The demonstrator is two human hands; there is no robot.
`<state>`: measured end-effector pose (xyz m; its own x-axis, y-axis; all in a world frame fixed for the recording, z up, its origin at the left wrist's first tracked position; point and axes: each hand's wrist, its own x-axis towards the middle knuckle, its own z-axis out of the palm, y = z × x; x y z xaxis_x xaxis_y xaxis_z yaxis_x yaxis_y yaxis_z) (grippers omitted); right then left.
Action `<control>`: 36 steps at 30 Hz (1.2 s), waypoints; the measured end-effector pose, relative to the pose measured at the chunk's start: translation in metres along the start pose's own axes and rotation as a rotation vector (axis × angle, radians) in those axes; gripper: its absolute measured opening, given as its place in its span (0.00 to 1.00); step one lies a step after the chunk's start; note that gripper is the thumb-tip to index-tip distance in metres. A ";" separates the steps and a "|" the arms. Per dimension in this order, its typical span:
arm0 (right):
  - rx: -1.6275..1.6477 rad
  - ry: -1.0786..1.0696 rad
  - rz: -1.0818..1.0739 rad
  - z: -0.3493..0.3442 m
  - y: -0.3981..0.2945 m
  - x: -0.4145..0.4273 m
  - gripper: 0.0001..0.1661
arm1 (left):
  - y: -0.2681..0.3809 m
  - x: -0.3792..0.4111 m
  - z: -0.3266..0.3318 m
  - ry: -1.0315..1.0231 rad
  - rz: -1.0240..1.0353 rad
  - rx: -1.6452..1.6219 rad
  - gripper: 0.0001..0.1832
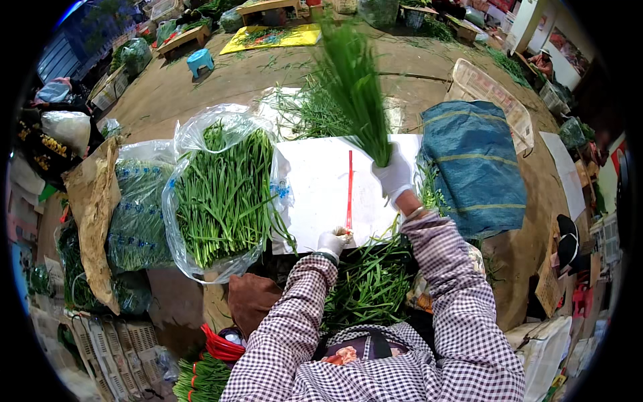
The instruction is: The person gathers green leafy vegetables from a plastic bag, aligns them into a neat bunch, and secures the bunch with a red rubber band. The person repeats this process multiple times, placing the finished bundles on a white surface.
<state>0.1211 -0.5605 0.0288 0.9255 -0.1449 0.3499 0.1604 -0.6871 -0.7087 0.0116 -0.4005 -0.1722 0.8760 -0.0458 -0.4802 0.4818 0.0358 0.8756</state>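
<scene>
My right hand [393, 173], in a white glove, grips a bunch of long green leafy stalks [359, 95] by its lower end; the blurred leaves point away from me over the far edge of a white board [311, 201]. My gloved left hand [333, 242] is at the board's near edge, its fingers closed at the near end of a red strip [350, 186] that lies lengthwise on the board. What else the left fingers hold is too small to tell. Loose green leaves [371, 286] are heaped between my forearms.
Left of the board, an open clear plastic bag [173, 236] holds green stalks [221, 196]; wrapped greens [138, 211] lie beyond it. A blue woven sack [472, 171] is at the right. Red-banded bunches [201, 377] and red strips [221, 344] are low left. A person [542, 64] sits far right.
</scene>
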 end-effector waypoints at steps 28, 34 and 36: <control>-0.762 -0.676 -0.321 0.087 0.060 -0.022 0.51 | 0.101 -0.052 0.012 -0.071 0.055 0.542 0.32; -0.904 -0.539 -0.211 0.110 0.078 -0.031 0.52 | 0.148 -0.100 -0.063 0.232 0.444 0.378 0.28; -0.874 -0.710 -0.146 0.097 0.059 -0.022 0.61 | 0.179 -0.123 -0.120 0.453 0.543 0.472 0.29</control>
<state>0.1435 -0.5283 -0.0802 0.9476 0.2224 -0.2294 0.2458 -0.9661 0.0786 -0.0074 -0.2683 0.0375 0.9559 0.2651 0.1266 0.0196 -0.4876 0.8728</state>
